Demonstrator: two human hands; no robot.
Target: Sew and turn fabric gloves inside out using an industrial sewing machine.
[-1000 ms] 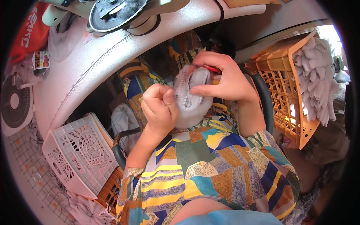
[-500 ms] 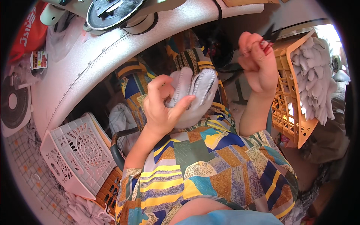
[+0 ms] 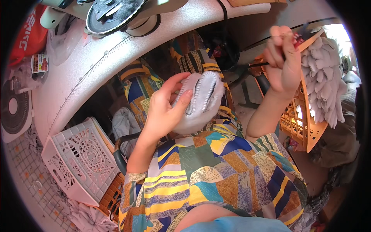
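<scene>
My left hand [image 3: 160,106] is closed on a soft grey fabric piece [image 3: 205,102] above my lap, thumb on top and fingers round its far side. Thick whitish stitching runs along its edges, and a dark gap shows between two of its folds. My right hand [image 3: 284,62] is raised at the far right, beside an orange basket. Its fingers are curled round small red-handled snips [image 3: 297,40]. Motion smears the dark blades.
Stacked grey fabric pieces [image 3: 322,81] fill the orange basket [image 3: 308,131] at right. A machine with a toothed black disc [image 3: 116,15] stands on the white worktable [image 3: 73,73]. A white plastic basket [image 3: 83,154] is at left, and a chair armrest [image 3: 120,154] by my left forearm.
My right hand has moved right and slightly up with the snips, away from the fabric piece. My left hand has tilted the piece and shifted its fingers closer round it.
</scene>
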